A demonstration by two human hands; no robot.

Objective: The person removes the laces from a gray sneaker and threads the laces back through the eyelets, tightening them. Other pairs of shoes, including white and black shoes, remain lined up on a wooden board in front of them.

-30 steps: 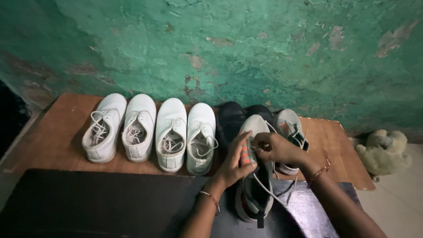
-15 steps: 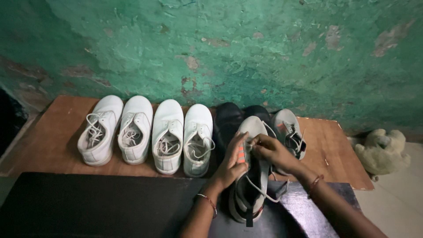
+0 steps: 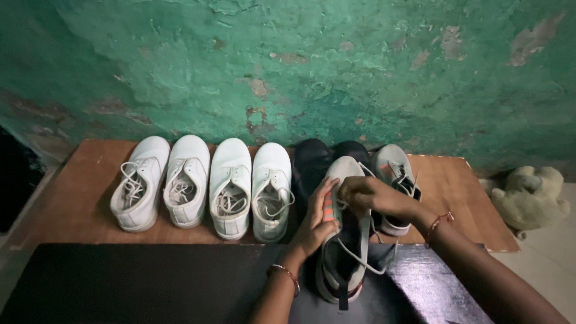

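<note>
A grey and white sneaker (image 3: 343, 258) with an orange side patch and loose white laces lies on a dark surface (image 3: 120, 282), toe toward the wall. My left hand (image 3: 316, 219) grips its left side near the toe. My right hand (image 3: 375, 197) reaches over the front of the sneaker and pinches the laces there. A matching grey sneaker (image 3: 393, 180) stands just to the right on the wooden board (image 3: 72, 198).
Several white lace-up shoes (image 3: 204, 186) stand in a row on the board against the peeling green wall (image 3: 300, 66). A pair of black shoes (image 3: 312, 162) sits behind the held sneaker. A worn stuffed toy (image 3: 531, 195) lies on the floor at the right.
The sneaker has slid a little toward me on the dark surface. My hands stay on its front, and my right hand has shifted along the laces.
</note>
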